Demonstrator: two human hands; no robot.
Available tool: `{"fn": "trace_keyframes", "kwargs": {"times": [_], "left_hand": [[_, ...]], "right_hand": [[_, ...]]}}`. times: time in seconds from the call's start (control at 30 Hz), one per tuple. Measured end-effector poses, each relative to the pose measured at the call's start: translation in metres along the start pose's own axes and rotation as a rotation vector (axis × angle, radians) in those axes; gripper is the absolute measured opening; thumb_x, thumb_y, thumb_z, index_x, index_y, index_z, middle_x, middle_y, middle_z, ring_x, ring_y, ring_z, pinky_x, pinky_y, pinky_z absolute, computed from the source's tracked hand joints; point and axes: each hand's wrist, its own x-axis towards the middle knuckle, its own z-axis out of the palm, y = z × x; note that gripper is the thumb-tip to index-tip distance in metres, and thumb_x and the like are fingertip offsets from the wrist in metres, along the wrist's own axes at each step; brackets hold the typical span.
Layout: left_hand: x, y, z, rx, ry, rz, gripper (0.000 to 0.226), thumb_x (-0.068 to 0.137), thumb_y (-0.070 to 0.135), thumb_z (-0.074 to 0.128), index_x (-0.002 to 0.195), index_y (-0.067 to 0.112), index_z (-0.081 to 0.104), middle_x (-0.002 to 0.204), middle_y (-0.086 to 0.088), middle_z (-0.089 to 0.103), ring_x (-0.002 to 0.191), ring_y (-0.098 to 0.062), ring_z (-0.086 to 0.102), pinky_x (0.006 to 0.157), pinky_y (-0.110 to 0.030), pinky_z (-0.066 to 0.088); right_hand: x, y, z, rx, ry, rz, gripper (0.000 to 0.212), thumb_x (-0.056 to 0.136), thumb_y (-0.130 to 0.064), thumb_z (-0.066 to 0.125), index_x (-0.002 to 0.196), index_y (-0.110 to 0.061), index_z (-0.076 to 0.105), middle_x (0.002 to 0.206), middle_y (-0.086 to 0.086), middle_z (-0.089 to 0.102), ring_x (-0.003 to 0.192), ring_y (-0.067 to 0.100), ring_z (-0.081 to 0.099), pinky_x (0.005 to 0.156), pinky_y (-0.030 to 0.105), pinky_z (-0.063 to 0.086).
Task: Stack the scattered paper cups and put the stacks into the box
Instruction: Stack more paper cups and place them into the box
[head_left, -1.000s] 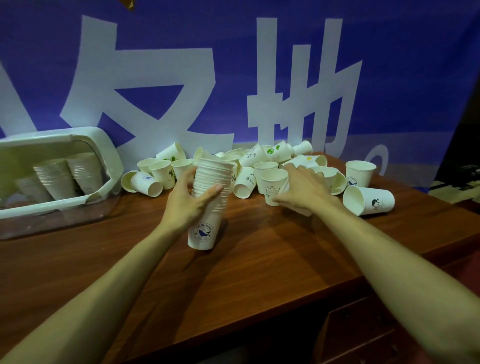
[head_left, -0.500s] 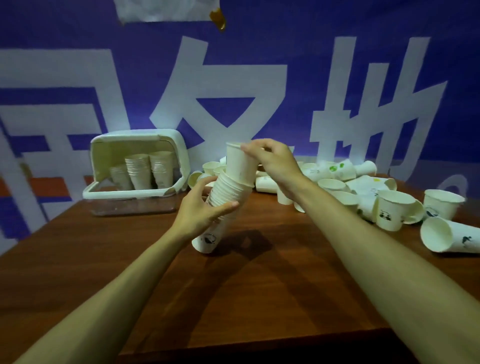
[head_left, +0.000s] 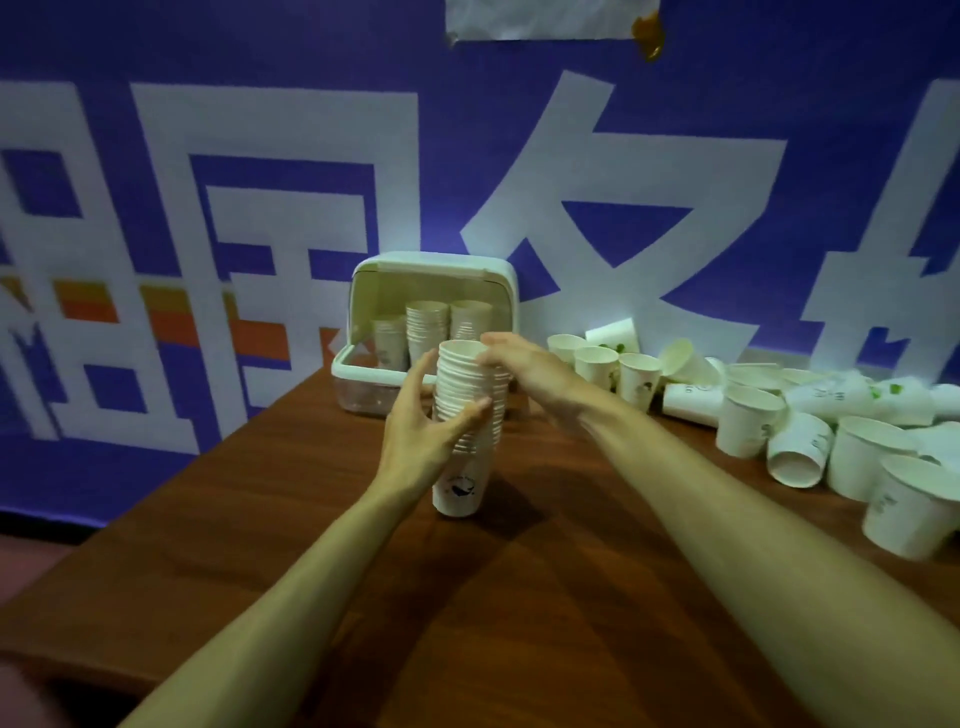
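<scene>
White box at the back of the desk, lid up, cup stacks inside. Left hand wraps the tall stack standing upright on the desk just before the box (whale print on bottom cup). Right hand touches its top rim, grasp unclear. Loose cups scattered right.

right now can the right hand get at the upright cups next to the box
Probably yes. The right hand only touches the top of the stack that the left hand grips, and the upright cups stand just to its right on the table, with nothing between them.
</scene>
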Motion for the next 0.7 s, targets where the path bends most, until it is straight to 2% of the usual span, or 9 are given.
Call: {"fn": "trace_keyframes", "kwargs": {"times": [0.1,0.2,0.27,0.37,0.47,0.53,0.57,0.63,0.7], "left_hand": [[0.006,-0.013,-0.026,0.003,-0.05,-0.006,0.077,0.075,0.038,0.076,0.141,0.034,0.038,0.127,0.01,0.058,0.115,-0.003,0.055,0.096,-0.031,0.05],[0.011,-0.023,-0.046,0.107,-0.203,-0.003,0.092,0.07,0.038,0.081,0.143,0.045,0.026,0.132,0.018,0.047,0.117,0.006,0.048,0.091,-0.015,0.046],[0.015,-0.03,-0.054,0.159,-0.196,0.006,0.1,0.069,0.035,0.083,0.147,0.041,0.021,0.128,0.017,0.049,0.113,0.008,0.049,0.088,-0.01,0.044],[0.026,-0.032,-0.063,0.135,-0.119,0.002,0.091,0.072,0.026,0.081,0.145,0.033,0.027,0.114,0.022,0.053,0.102,0.012,0.054,0.079,-0.009,0.048],[0.054,-0.028,-0.077,0.121,-0.025,0.014,0.073,0.074,0.029,0.079,0.134,0.029,0.037,0.119,0.013,0.052,0.109,-0.005,0.056,0.084,-0.023,0.053],[0.08,-0.022,-0.084,0.131,0.003,0.044,0.068,0.075,0.026,0.078,0.128,0.032,0.037,0.119,0.011,0.051,0.109,-0.004,0.055,0.086,-0.023,0.052],[0.094,-0.019,-0.086,0.138,0.003,0.067,0.068,0.075,0.023,0.078,0.129,0.031,0.037,0.118,0.011,0.052,0.108,-0.001,0.055,0.085,-0.018,0.051],[0.119,-0.016,-0.086,0.156,0.008,0.102,0.072,0.075,0.018,0.078,0.134,0.026,0.037,0.114,0.016,0.052,0.102,0.007,0.054,0.078,-0.006,0.048],[0.14,-0.02,-0.084,0.162,0.028,0.101,0.076,0.076,0.015,0.078,0.139,0.023,0.035,0.111,0.021,0.049,0.097,0.011,0.053,0.074,-0.003,0.047]], "right_hand": [[0.016,0.006,0.018,0.012,-0.048,-0.011,0.051,0.093,-0.033,0.056,0.142,-0.028,0.04,0.127,-0.001,0.051,0.107,0.011,0.053,0.083,0.028,0.048],[0.033,0.019,0.029,0.076,0.021,-0.052,0.055,0.09,-0.04,0.06,0.14,-0.028,0.04,0.134,0.002,0.05,0.116,0.019,0.053,0.099,0.044,0.048],[0.042,0.022,0.037,0.124,0.085,-0.062,0.065,0.082,-0.048,0.067,0.136,-0.02,0.043,0.132,0.001,0.053,0.116,0.018,0.055,0.102,0.045,0.047],[0.058,0.026,0.044,0.053,0.081,-0.115,0.084,0.063,-0.067,0.072,0.13,-0.02,0.051,0.13,0.0,0.059,0.118,0.017,0.057,0.103,0.045,0.046],[0.076,0.018,0.043,-0.011,0.019,-0.207,0.056,0.083,-0.046,0.066,0.134,-0.032,0.046,0.136,-0.003,0.053,0.124,0.015,0.05,0.098,0.034,0.047],[0.092,0.006,0.038,-0.112,0.039,-0.305,0.059,0.09,-0.03,0.064,0.143,-0.032,0.037,0.13,-0.006,0.051,0.118,0.011,0.05,0.08,0.015,0.049],[0.101,-0.001,0.036,-0.131,0.074,-0.352,0.062,0.09,-0.025,0.065,0.144,-0.029,0.036,0.127,-0.007,0.051,0.113,0.008,0.051,0.075,0.012,0.05],[0.123,-0.009,0.035,-0.139,0.151,-0.423,0.063,0.088,-0.022,0.069,0.142,-0.028,0.038,0.128,-0.008,0.053,0.109,0.005,0.054,0.086,0.024,0.054],[0.146,-0.01,0.036,-0.157,0.206,-0.434,0.06,0.086,-0.023,0.07,0.139,-0.029,0.042,0.134,-0.005,0.055,0.116,0.011,0.055,0.097,0.039,0.051]]}}
